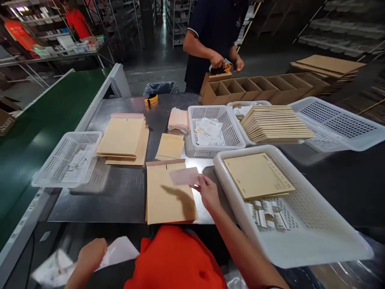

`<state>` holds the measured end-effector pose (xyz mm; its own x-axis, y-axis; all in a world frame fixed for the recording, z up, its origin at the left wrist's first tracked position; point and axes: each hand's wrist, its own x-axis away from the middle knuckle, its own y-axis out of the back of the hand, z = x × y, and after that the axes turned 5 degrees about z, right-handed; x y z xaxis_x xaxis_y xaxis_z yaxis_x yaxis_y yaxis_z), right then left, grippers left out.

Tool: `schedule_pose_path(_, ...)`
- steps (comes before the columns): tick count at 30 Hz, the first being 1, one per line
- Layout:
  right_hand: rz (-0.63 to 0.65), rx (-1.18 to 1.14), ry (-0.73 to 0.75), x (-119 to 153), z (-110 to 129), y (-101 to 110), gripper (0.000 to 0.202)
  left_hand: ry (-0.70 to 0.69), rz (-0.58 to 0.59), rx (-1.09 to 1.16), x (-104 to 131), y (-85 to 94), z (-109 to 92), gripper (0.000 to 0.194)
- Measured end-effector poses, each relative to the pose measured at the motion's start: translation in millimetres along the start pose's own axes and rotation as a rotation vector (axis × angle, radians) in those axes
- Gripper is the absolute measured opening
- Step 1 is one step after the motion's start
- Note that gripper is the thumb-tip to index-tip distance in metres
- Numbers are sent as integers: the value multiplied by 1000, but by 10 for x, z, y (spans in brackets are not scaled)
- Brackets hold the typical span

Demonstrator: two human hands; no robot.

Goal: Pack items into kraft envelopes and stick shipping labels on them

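Pale translucent slip (pixel 185 176) pinched at its right end by the fingers of the right hand (pixel 209 193), above the upper part of a kraft envelope (pixel 168 200) with a pinkish flap strip; the hand's shadow falls across the paper. Held at one end only, the slip could bend, turn askew or, if adhesive, catch crookedly on the envelope. The envelope reaches the near edge of the bench (pixel 117 202), close to the person's red shirt (pixel 176 261); a brush of the body might shift it. Below bench level, the left hand (pixel 90 253) is closed around a white sheet (pixel 122 252); this loose paper could crease or snag under the edge. To the right, a white basket (pixel 315 241) stands just beside the right forearm, which might jog it and roll the small cylinders (pixel 267 216) inside. Farther back, a fanned envelope stack (pixel 276 122) leans across baskets; uneven support could let it slide. Beyond, a co-worker's hand (pixel 217 60) grips a tape dispenser (pixel 224 69).
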<state>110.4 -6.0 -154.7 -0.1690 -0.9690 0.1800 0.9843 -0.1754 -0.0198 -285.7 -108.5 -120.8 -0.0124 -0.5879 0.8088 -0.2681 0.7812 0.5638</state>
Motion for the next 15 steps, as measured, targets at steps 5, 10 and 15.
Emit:
schedule_pose_path(5,426,636,593,221,-643,-167,32,-401,25,-98,-124,-9,-597,29)
schedule_pose_path(10,634,1116,633,533,-1158,-208,29,-556,5,-294,-623,39,-1336,22)
schedule_pose_path(15,644,1259,522,246,-975,-490,50,-537,47,-365,-824,-79,-1372,24)
